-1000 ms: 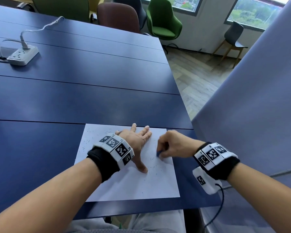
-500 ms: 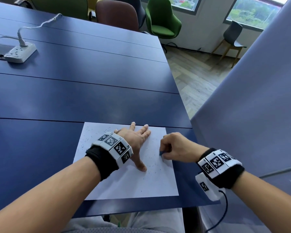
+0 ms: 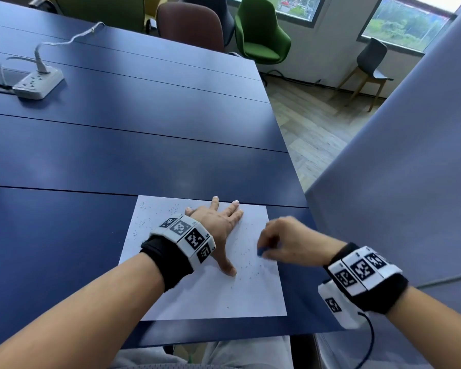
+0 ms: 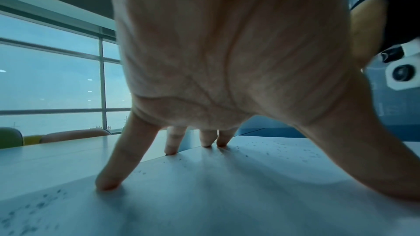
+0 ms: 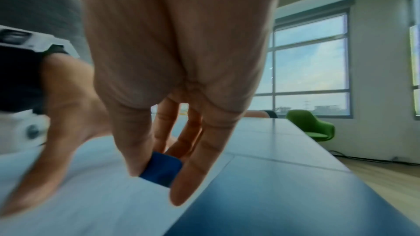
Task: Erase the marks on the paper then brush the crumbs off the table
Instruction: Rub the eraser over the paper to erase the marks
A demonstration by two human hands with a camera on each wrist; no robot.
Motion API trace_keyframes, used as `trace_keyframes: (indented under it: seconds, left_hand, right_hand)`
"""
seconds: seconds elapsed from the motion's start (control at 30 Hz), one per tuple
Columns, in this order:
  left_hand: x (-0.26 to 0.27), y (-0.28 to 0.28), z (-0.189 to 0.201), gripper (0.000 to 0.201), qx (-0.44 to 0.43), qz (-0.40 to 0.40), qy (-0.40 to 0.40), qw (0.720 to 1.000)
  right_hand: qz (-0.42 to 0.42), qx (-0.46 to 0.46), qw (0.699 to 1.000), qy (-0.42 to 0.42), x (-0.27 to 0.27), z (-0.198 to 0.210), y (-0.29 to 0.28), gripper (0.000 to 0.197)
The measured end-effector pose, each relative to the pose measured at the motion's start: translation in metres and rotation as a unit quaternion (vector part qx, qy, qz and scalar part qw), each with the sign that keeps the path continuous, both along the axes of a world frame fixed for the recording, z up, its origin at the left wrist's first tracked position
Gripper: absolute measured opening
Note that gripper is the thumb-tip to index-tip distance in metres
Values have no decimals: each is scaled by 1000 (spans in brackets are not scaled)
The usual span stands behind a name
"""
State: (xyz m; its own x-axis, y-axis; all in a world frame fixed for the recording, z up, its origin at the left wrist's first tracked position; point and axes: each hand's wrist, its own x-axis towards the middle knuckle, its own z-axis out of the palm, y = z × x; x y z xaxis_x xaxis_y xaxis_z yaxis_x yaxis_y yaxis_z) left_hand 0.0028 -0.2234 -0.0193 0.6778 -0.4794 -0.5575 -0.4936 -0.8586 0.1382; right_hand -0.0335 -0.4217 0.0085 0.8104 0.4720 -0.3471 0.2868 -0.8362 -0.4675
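A white sheet of paper lies on the dark blue table at its near right corner. Small dark eraser crumbs are scattered over the sheet, thickest near its top left and around the hands. My left hand lies spread flat on the paper, fingertips pressing it down. My right hand pinches a small blue eraser between thumb and fingers. The eraser is down on the sheet near its right edge. The right hand is blurred with motion.
A white power strip with cables sits far left on the table. Green and maroon chairs stand beyond the far edge. The table's right edge drops to wood floor. A grey-blue panel rises close on the right.
The right hand with the eraser has shifted back and forth by the paper's right edge and is now blurred. The left hand stays spread on the sheet.
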Motion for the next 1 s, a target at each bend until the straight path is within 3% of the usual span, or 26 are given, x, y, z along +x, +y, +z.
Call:
trace_keyframes:
  seconds: [0.17, 0.3, 0.4, 0.5, 0.6, 0.7, 0.87, 1.0]
  left_hand:
    - [-2, 1, -2, 148, 3, 30, -11, 999]
    - [-6, 1, 0, 147, -2, 33, -14, 999]
    - [-6, 3, 1, 145, -7, 37, -17, 999]
    - [-7, 3, 1, 145, -13, 36, -21, 999]
    - [-7, 4, -1, 144, -20, 39, -26, 999]
    - [-9, 4, 0, 145, -21, 39, -28, 999]
    - [-10, 4, 0, 148, -19, 49, -32, 998]
    - [-11, 10, 0, 147, -29, 58, -41, 997]
  right_hand:
    - [-139, 86, 978, -128, 42, 2, 1, 2]
    - [-99, 2, 984, -148, 49, -13, 15, 6]
    - [-132, 39, 976, -169, 55, -16, 19, 7]
    - [-97, 9, 984, -149, 54, -18, 25, 4]
    - [-104, 2, 975, -197, 58, -17, 32, 8]
    - [-75, -68, 982, -159, 61, -16, 38, 11]
    - [-150, -54, 968, -196, 83, -3, 23, 10]
    - [-165, -139, 953, -213, 91, -9, 6, 7]
